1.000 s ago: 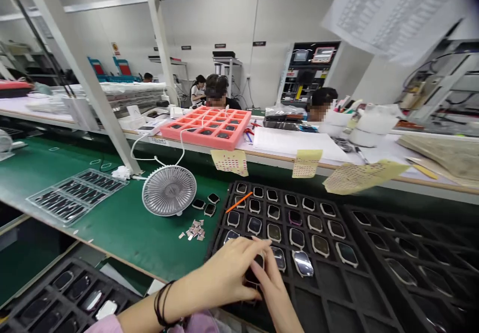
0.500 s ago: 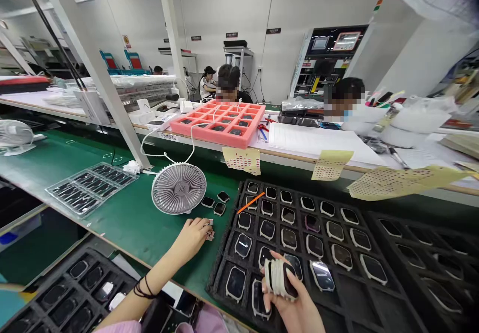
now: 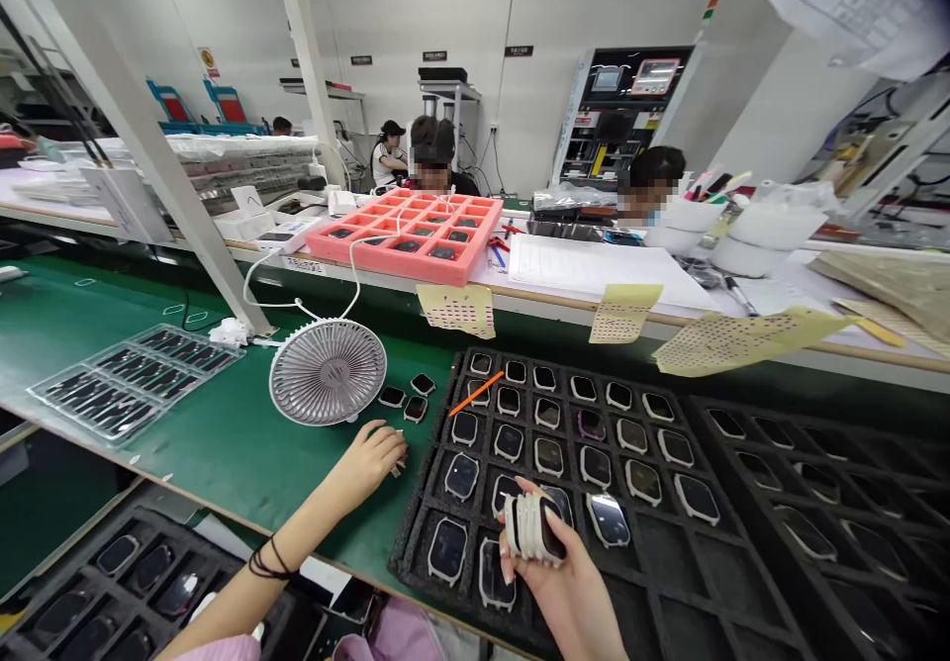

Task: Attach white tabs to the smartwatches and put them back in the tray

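Observation:
My right hand (image 3: 575,592) is wrapped round a stack of smartwatch bodies (image 3: 525,527), pale-framed and pressed face to back, above the black foam tray (image 3: 668,592). Smartwatches with dark screens sit in many of its pockets. On the green bench (image 3: 244,443), my left hand (image 3: 369,463) has its fingers curled down round small pieces (image 3: 399,465), mostly hidden under the fingertips; I cannot make out their kind. Just beyond that hand lie three loose watch bodies (image 3: 416,409). An orange stick (image 3: 476,394) rests slantwise across the tray's far left corner.
A round fan (image 3: 328,371) stands behind my left hand, its white cable rising to the shelf. Clear plastic trays (image 3: 134,379) lie left. Another foam tray (image 3: 787,503) is at right, one more (image 3: 96,592) low left. The shelf holds a pink foam tray (image 3: 405,260); people sit beyond.
The whole view has swung a little to the right, so everything appears shifted left. Both hands keep nearly the same places, the right still holding the stack; the left fingers now cover more of the small pieces.

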`<state>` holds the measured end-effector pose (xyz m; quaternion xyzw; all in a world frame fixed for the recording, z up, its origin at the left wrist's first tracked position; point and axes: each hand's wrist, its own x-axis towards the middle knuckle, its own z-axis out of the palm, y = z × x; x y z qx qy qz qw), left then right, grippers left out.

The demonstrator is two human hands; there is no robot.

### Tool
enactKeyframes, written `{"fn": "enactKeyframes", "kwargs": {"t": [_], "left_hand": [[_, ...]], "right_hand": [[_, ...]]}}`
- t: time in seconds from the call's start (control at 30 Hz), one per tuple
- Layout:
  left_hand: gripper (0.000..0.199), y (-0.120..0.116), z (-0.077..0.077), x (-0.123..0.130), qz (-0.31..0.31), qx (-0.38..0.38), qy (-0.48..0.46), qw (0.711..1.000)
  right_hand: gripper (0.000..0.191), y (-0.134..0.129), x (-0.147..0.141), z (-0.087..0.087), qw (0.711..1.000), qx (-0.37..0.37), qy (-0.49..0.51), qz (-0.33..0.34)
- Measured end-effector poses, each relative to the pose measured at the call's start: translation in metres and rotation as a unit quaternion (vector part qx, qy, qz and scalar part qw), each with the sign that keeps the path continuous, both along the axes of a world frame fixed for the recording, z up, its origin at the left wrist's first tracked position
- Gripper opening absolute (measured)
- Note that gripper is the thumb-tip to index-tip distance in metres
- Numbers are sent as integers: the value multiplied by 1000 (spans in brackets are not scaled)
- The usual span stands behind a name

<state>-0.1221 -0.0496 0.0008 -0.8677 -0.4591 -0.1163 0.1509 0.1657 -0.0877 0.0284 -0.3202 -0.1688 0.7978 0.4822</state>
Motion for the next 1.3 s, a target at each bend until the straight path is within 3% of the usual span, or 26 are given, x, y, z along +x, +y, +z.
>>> {"fn": "enactKeyframes", "kwargs": {"t": [0.1, 0.17, 0.27, 0.4, 0.53, 0.73, 0.87, 1.0, 1.1, 1.2, 1.3], "left_hand": [[21, -12, 36, 26, -52, 48, -96, 993], [20, -23, 61, 48, -132, 75, -134, 979], [26, -36, 85, 77, -243, 108, -100, 959], [25, -38, 90, 90, -315, 167, -33, 934], [19, -34, 86, 89, -331, 190, -4, 924], [17, -34, 96, 91, -354, 171, 14, 919], [17, -36, 98, 93, -385, 133, 20, 913], [15, -40, 98, 93, -377, 76, -19, 923], [8, -42, 102, 92, -341, -90, -101, 930], [4, -44, 102, 90, -313, -256, -191, 894], [17, -48, 96, 86, -287, -324, -251, 866]], "right_hand": [[56, 2, 0, 8, 1000, 11, 8, 12], [55, 1, 0, 16, 999, 19, 18, 29], [58, 0, 1, 27, 998, 23, 34, 54], [65, -4, 4, 34, 996, 21, 50, 74], [68, -7, 6, 37, 996, 22, 45, 77], [68, -13, 9, 35, 994, 57, 7, 92], [65, -16, 11, 25, 992, 51, -33, 113], [77, -16, 7, 11, 986, 53, 2, 161], [73, -20, 6, 5, 983, 56, 11, 177], [71, -27, 7, 2, 976, 61, -3, 210], [72, -36, 8, -2, 972, 75, -9, 225]]}}
